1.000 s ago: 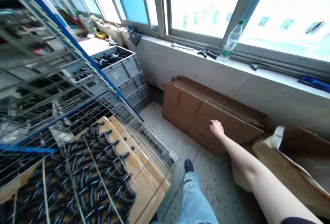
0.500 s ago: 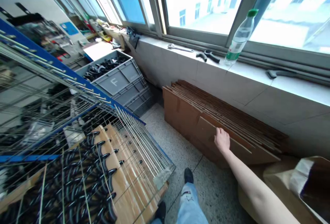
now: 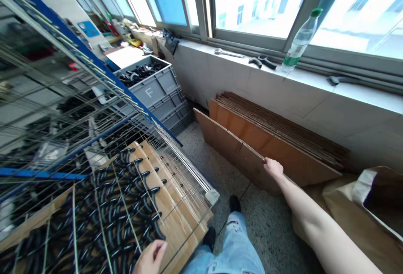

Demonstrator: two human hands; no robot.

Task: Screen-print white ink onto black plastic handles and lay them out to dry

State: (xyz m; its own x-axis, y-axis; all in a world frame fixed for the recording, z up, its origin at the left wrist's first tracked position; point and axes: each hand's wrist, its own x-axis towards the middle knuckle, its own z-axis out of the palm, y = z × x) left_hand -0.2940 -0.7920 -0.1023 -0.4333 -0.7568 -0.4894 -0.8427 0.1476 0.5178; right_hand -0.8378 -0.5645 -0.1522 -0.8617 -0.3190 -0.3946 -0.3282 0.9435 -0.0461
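My right hand (image 3: 273,167) is closed on the top edge of a brown cardboard sheet (image 3: 226,146). The sheet leans away from a stack of similar cardboard sheets (image 3: 283,135) standing against the wall, with a gap between them at the left end. At the bottom edge of the view is my left hand (image 3: 151,259), partly cut off, its thumb slightly apart from the fingers and nothing visible in it. It is near rows of curved black glossy parts (image 3: 122,206), which lie on cardboard on a wire rack.
The blue-framed wire rack (image 3: 103,72) fills the left side. Stacked grey crates (image 3: 154,89) with black parts stand beyond it. A wrench (image 3: 229,53), black curved pieces (image 3: 267,62) and a water bottle (image 3: 300,40) sit on the sill. An open paper sack (image 3: 346,198) is at right.
My right hand has gripped the front cardboard sheet and tilted it away from the stack. My left hand has come into view at the bottom. The view has shifted slightly.
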